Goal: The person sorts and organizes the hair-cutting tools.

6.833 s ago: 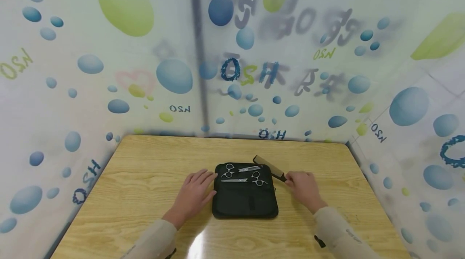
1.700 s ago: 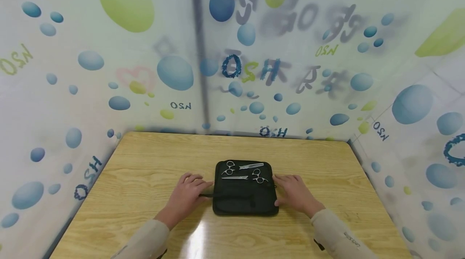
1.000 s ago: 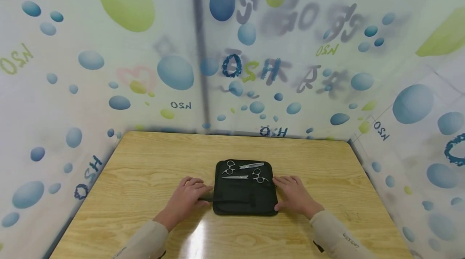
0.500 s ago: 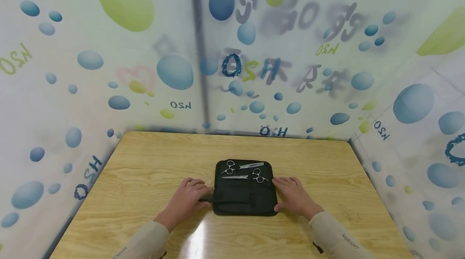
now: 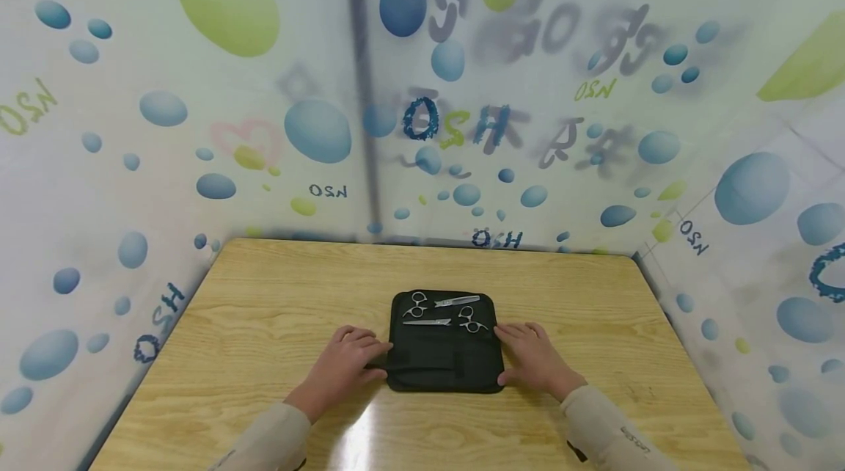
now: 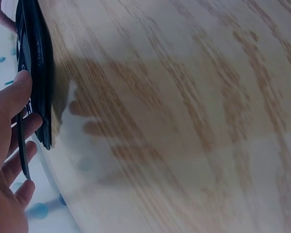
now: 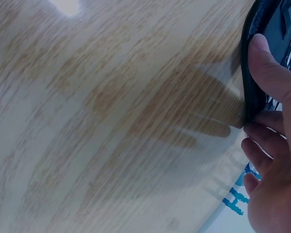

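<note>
A black scissor case point(image 5: 422, 348) lies flat and open on the table. Two pairs of silver scissors, a plain pair point(image 5: 428, 323) and a toothed pair point(image 5: 457, 301), lie across its upper half. A dark comb point(image 5: 417, 367) lies across the lower half. Its thin end sticks out past the left edge, between the thumb and fingers of the left hand point(image 5: 346, 367). Those fingers are loosely spread, tips at the case's left edge. The right hand point(image 5: 535, 361) touches the right edge, its thumb near the front corner and its fingers farther back.
The wooden table point(image 5: 277, 302) carries the case near its middle. Patterned walls point(image 5: 317, 130) stand behind the table and along both sides. Glare lies on the wood in front of the left hand.
Earlier the right hand held the comb beyond the case's right side; now the comb lies across the lower half. The left fingers have loosened from its end and shifted to the case edge.
</note>
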A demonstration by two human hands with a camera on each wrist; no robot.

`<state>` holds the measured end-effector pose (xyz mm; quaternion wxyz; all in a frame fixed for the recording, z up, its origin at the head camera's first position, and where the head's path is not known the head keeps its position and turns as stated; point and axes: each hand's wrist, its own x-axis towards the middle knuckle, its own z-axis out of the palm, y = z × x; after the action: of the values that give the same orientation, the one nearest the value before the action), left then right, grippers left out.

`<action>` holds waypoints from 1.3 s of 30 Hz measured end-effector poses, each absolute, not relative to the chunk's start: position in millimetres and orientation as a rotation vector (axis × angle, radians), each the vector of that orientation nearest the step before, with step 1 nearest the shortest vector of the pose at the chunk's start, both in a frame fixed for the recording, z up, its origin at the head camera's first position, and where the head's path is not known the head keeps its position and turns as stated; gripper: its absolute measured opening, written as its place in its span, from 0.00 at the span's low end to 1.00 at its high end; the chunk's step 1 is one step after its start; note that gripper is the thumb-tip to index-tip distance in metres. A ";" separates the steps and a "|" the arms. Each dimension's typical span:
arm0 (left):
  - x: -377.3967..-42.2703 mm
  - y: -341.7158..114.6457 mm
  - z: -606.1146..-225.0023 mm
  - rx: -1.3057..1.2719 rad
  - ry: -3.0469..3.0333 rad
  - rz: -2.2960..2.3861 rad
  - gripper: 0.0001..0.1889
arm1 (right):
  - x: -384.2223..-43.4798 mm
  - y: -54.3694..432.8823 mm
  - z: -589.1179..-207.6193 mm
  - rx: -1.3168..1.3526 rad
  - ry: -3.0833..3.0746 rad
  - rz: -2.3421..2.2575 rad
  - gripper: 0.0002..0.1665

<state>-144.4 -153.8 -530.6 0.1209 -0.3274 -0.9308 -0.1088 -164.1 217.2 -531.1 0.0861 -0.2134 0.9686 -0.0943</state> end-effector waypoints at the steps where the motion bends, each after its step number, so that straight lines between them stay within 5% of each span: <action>1: -144.3 -153.3 -530.5 -0.955 -2.719 -0.317 0.22 | -164.1 217.2 -531.2 -0.638 2.886 -0.279 0.53; 39: -149.0 -135.8 -539.8 -0.905 -2.751 -0.367 0.20 | -163.1 216.9 -532.9 -0.636 2.888 -0.277 0.52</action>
<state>-149.0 -135.8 -539.8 0.1110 -0.3082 -0.9365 -0.1248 -163.1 216.9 -532.9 0.0857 -0.2134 0.9688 -0.0929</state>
